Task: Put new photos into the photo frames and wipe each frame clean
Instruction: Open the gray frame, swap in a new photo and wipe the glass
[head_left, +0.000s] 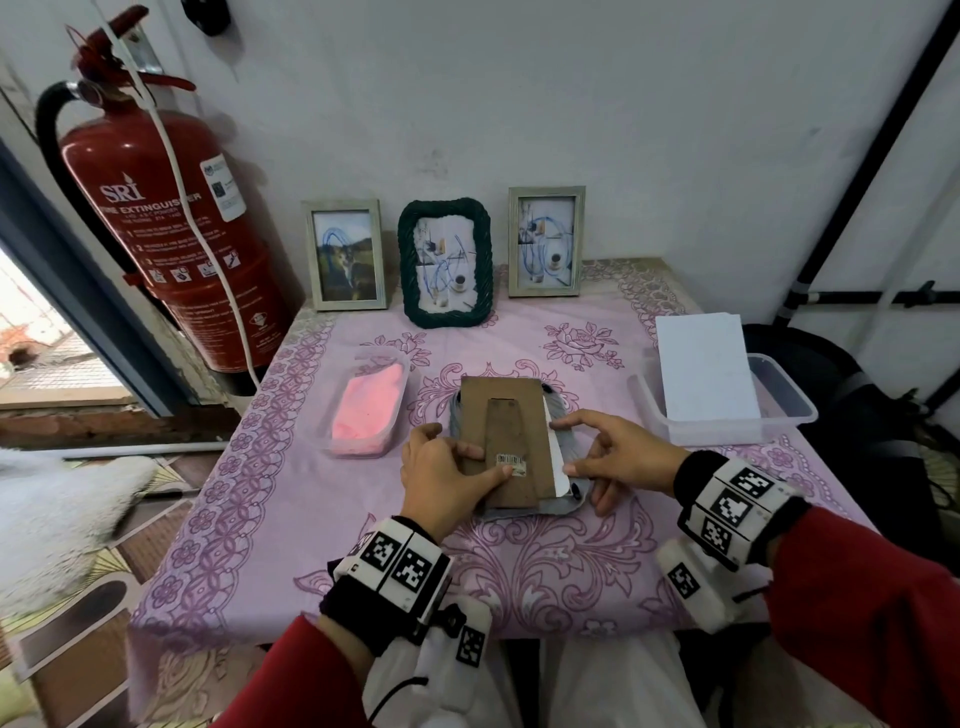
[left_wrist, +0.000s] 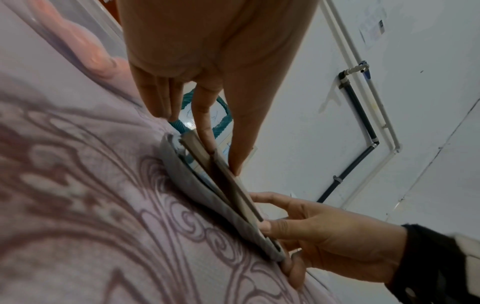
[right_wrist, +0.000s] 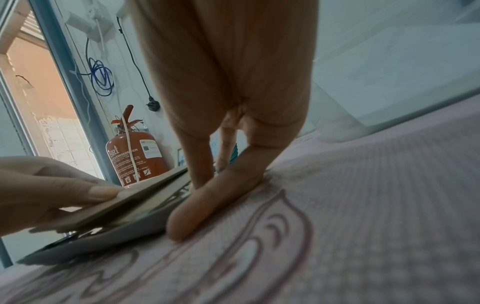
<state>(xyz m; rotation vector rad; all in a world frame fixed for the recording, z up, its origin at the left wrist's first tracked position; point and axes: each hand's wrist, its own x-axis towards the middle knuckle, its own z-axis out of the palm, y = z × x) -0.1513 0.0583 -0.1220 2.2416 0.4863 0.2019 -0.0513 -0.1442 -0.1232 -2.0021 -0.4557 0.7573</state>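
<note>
A grey photo frame (head_left: 566, 503) lies face down in the middle of the table, seen edge-on as the frame (left_wrist: 207, 195) and the frame (right_wrist: 116, 240) in the wrist views. Its brown backing board (head_left: 506, 415) is raised a little. A white photo (head_left: 557, 462) pokes out along the right side between board and frame. My left hand (head_left: 483, 462) pinches the board's near left part, thumb on top by the barcode sticker. My right hand (head_left: 571, 447) touches the photo's right edge with index fingertip and thumb, while its little finger rests on the cloth.
Three frames stand against the wall: a silver frame (head_left: 347, 254), a green rope frame (head_left: 445, 262) and another silver frame (head_left: 546, 241). A clear tub holds a pink cloth (head_left: 366, 410) at left. A clear container (head_left: 789, 395) with white photo sheets (head_left: 704, 369) is at right. A fire extinguisher (head_left: 171, 223) hangs far left.
</note>
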